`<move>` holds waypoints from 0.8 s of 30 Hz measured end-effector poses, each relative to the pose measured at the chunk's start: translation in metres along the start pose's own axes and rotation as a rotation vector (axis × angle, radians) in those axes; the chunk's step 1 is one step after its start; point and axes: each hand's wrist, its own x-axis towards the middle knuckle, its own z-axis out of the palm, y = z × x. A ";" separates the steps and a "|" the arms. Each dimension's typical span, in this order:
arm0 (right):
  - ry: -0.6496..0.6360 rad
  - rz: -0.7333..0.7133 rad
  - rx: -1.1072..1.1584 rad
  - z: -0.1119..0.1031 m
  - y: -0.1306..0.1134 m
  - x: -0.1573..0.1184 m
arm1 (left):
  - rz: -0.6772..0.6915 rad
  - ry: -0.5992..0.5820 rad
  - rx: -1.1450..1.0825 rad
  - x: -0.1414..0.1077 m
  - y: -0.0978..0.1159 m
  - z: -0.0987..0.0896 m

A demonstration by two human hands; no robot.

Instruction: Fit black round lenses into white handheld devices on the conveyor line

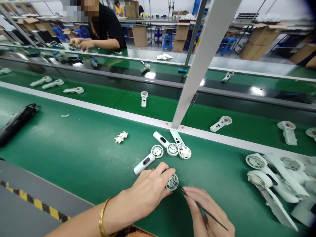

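Observation:
My left hand (150, 191) is closed around a pale handheld fan housing (172, 181), whose round grille faces up between thumb and fingers; the rest of the housing is hidden by the hand. In my right hand (207, 210) is a pair of dark tweezers (197, 203), gripped like a pen, with its tips at the grille. Just beyond the hands lies one fan housing with a handle (145, 163). Beside it are a second housing (161, 140) and an opened fan with wires and white blades (184, 152). A loose white fan blade (120, 137) rests farther left.
A pile of fan housings (278, 177) lies at the right. At the left edge is a black tool (18, 123). A slanted metal post (197, 72) rises from the white rail. Several fan parts sit on the green conveyor (123, 98). A person (108, 29) works across it.

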 end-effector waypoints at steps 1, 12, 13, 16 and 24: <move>-0.020 -0.033 0.014 -0.001 0.001 0.002 | -0.004 -0.006 0.000 0.000 0.000 -0.001; -0.033 -0.166 0.064 -0.006 -0.003 0.012 | 0.011 -0.056 -0.004 0.002 0.001 -0.005; -0.035 -0.159 0.058 -0.007 -0.003 0.012 | 0.011 -0.055 -0.003 0.002 0.001 -0.005; -0.050 -0.148 0.044 -0.008 -0.003 0.012 | 0.012 -0.056 0.003 0.003 0.000 -0.004; -0.085 -0.218 0.059 -0.009 0.002 0.014 | 0.025 -0.059 0.005 0.002 0.001 -0.005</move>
